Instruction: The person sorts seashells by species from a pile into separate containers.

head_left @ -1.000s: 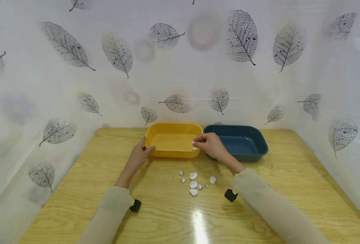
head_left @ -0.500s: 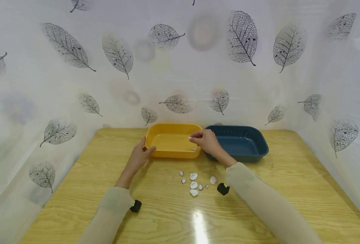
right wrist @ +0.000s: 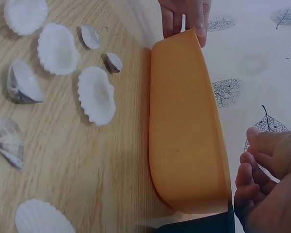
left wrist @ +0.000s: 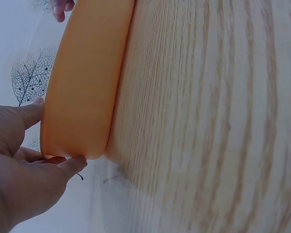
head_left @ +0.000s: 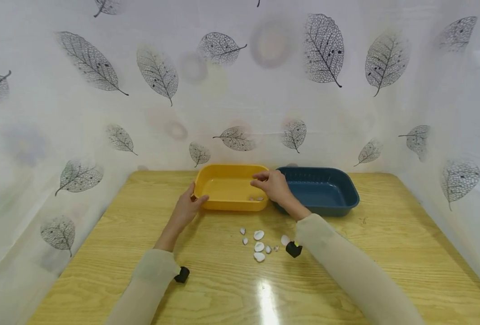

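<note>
At its left end, the yellow plastic basin (head_left: 233, 206) is held by my left hand (head_left: 184, 208), thumb at the rim and fingers against the outer end wall. My right hand (head_left: 275, 186) hovers over the basin's right end, thumb and index finger slightly apart. Nothing shows between those fingertips in the right wrist view, where the hand (right wrist: 269, 182) is beside the rim. Two small seashells lie inside the basin near its front right corner, one of them a pinkish shell (head_left: 260, 198). Several white seashells (head_left: 258, 235) lie on the table in front, some ribbed, some smooth.
A dark blue basin (head_left: 347, 208) stands directly right of the yellow one, partly behind my right hand and wrist. Both basins sit near the far edge of the wooden table (head_left: 114, 234). A leaf-patterned curtain (head_left: 240, 90) hangs behind and at the sides.
My right hand has moved slightly left over the yellow basin and let go of a small seashell. That shell now lies beside the one in the basin. My left hand has stayed put.
</note>
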`<state>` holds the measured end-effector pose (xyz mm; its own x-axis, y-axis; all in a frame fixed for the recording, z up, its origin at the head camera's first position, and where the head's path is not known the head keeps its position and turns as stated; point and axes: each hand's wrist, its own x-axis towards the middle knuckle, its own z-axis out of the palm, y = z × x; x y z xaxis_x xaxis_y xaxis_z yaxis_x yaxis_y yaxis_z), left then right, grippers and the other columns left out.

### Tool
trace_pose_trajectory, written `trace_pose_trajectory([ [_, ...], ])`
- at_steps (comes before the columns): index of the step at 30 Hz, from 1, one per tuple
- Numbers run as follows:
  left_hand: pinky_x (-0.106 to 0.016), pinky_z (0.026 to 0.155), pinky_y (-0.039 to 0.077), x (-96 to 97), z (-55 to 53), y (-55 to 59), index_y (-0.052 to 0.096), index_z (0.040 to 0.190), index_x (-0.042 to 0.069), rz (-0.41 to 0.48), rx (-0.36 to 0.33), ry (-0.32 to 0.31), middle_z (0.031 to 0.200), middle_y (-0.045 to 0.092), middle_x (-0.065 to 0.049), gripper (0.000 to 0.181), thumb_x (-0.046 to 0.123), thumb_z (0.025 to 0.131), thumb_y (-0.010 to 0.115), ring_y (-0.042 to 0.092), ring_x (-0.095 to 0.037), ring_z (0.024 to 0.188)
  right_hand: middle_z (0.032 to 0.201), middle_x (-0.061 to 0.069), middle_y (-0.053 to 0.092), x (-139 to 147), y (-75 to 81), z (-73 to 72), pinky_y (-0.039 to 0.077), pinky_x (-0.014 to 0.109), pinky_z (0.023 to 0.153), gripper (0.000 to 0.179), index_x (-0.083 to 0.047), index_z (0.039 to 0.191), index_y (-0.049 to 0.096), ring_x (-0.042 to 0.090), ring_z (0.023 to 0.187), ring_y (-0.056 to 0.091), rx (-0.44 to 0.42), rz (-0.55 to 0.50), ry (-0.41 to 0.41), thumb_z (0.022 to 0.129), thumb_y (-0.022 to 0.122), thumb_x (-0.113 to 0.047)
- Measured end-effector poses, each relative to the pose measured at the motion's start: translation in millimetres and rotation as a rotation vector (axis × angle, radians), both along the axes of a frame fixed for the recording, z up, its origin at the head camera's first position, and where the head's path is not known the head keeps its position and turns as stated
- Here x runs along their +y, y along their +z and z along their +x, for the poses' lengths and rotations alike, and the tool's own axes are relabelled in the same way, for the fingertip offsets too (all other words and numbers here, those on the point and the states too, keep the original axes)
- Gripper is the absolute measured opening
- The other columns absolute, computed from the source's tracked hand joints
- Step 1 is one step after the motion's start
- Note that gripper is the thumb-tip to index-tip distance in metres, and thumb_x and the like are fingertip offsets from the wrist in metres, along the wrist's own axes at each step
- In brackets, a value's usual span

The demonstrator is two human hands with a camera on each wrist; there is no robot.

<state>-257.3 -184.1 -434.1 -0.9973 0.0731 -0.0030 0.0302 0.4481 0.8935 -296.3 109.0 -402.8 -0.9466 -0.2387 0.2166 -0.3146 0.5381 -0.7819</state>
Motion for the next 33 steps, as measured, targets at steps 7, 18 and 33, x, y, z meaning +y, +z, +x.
trace_pose_trajectory([
  [7, -0.050, 0.117, 0.037, 0.1, 0.7, 2.1, 0.008, 0.161, -0.008, -0.005, -0.003, -0.002, 0.167, 0.014, -0.028, 0.079, 0.021, 0.108, 0.058, 0.030, -0.043, 0.149, 0.114, 0.017, 0.074, 6, -0.5, 3.6, 0.057, 0.035, 0.072, 0.028, 0.004, 0.118, 0.075, 0.030, 0.091, 0.068, 0.016, -0.018, 0.015, 0.099, 0.072, -0.017],
  [18, -0.050, 0.118, 0.035, -0.1, 0.6, 1.6, 0.006, 0.162, -0.007, -0.005, -0.023, -0.008, 0.168, 0.011, -0.027, 0.079, 0.022, 0.109, 0.056, 0.027, -0.042, 0.151, 0.109, 0.011, 0.075, 28, 6.3, 30.5, 0.057, 0.030, 0.073, 0.029, -0.003, 0.120, 0.076, 0.029, 0.093, 0.069, -0.010, -0.072, 0.070, 0.099, 0.072, -0.022],
  [33, -0.050, 0.116, 0.038, -0.2, -0.2, 0.0, 0.007, 0.162, -0.007, 0.012, -0.022, -0.010, 0.168, 0.013, -0.027, 0.078, 0.021, 0.109, 0.057, 0.030, -0.042, 0.149, 0.104, 0.007, 0.076, 68, -9.6, 77.7, 0.057, 0.025, 0.074, 0.025, 0.001, 0.116, 0.076, 0.020, 0.090, 0.068, -0.070, -0.019, 0.172, 0.098, 0.073, -0.015],
])
